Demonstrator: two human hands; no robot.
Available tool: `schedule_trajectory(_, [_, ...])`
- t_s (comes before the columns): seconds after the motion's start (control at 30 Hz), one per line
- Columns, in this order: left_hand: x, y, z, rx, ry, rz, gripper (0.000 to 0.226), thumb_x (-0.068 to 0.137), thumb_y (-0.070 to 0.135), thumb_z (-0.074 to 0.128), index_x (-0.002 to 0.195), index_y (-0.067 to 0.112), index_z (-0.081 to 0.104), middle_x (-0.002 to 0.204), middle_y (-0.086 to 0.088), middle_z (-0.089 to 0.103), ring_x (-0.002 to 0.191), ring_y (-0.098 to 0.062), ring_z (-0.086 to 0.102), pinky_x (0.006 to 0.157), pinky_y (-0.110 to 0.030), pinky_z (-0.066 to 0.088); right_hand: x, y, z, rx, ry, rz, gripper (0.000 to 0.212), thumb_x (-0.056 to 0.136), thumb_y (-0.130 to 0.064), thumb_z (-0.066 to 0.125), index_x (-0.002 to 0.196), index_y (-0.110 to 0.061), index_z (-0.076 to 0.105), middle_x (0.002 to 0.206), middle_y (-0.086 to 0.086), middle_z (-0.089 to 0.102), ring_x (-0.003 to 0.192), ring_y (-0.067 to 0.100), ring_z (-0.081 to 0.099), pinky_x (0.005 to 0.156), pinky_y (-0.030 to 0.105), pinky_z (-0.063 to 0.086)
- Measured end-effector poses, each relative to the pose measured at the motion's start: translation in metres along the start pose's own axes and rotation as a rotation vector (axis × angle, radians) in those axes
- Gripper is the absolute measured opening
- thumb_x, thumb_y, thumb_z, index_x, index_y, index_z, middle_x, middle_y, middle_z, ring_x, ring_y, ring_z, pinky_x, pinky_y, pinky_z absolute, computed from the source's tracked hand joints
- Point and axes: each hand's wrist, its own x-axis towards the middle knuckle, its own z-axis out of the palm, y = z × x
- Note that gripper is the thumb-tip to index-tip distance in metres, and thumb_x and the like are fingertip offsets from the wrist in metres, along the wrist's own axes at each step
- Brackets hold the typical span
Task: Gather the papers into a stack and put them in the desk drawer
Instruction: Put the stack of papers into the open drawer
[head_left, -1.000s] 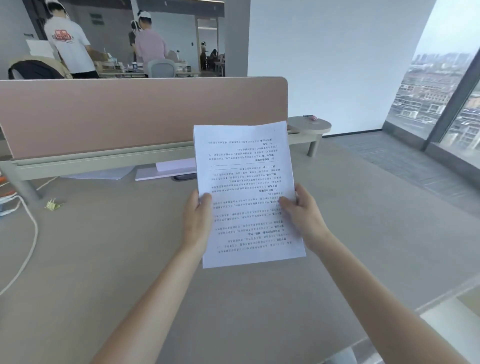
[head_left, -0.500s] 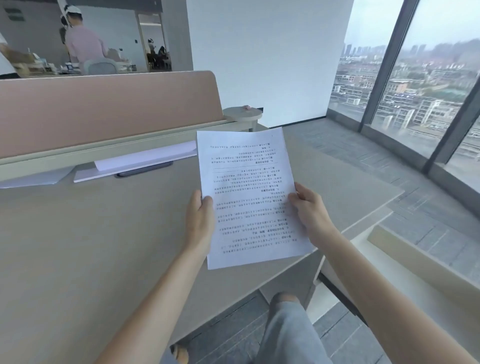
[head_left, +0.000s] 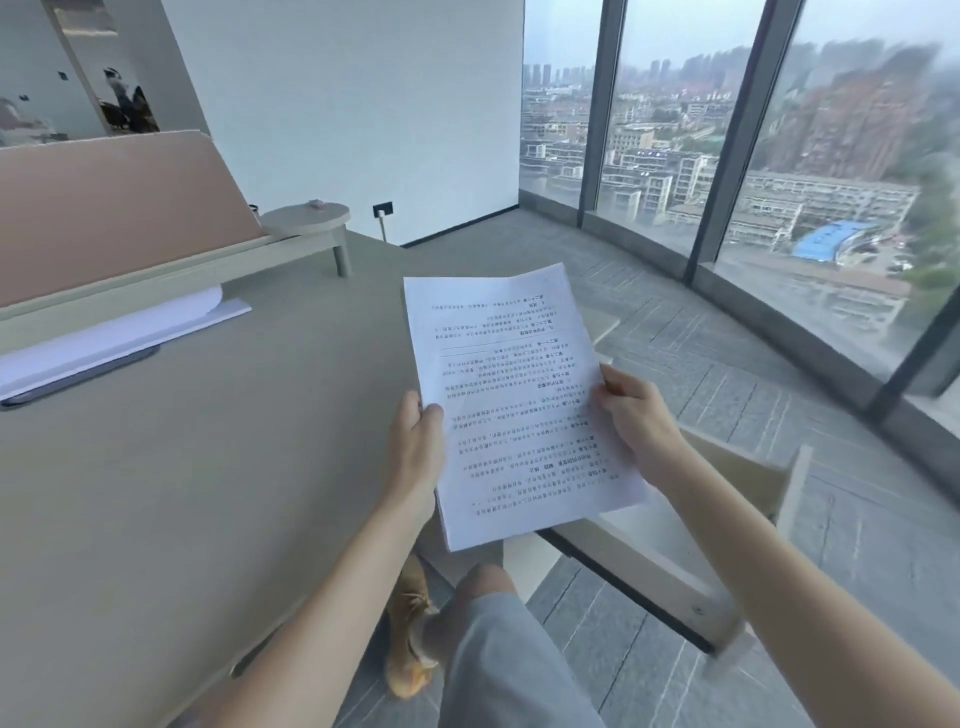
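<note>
Fingers (head_left: 434, 415) of both hands pinch flat printed papers (head_left: 511, 400).

Both arms were bare from the wrists up, with no sleeves. The left hand (head_left: 418, 449) and the right hand (head_left: 636, 421) had no rings, no watch and no gloves. The nails were short and plain. The person wore light grey shorts (head_left: 511, 660) that ended at the knee (head_left: 485, 577). One foot had a tan shoe (head_left: 408, 631), a bit blurry.
</note>
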Motion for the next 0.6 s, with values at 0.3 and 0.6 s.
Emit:
schedule_trajectory(0.3, [-0.015, 0.0, 0.102, 0.139, -0.247, -0.013, 0.01, 0.087, 0.006, 0.047, 0.08, 0.009, 0.041, 0.076, -0.006, 0.049, 0.07, -0.021, 0.042, 0.057, -0.029, 0.027, 0.013, 0.042, -0.105, 0.005, 0.141, 0.122, 0.038, 0.095, 0.003, 0.048, 0.103, -0.022, 0.075, 0.099, 0.003, 0.079, 0.088, 0.027, 0.076, 0.082, 0.044, 0.061])
schedule_trajectory(0.6, [-0.021, -0.028, 0.156, 0.348, -0.381, 0.042, 0.056, 0.084, 0.01, 0.059, 0.125, 0.044, 0.043, 0.102, 0.003, 0.073, 0.093, -0.014, 0.068, 0.085, -0.039, 0.054, 0.023, 0.087, -0.168, -0.056, 0.166, 0.223, 0.036, 0.095, 0.004, 0.048, 0.103, -0.021, 0.072, 0.1, 0.002, 0.074, 0.09, 0.024, 0.071, 0.081, 0.038, 0.057])
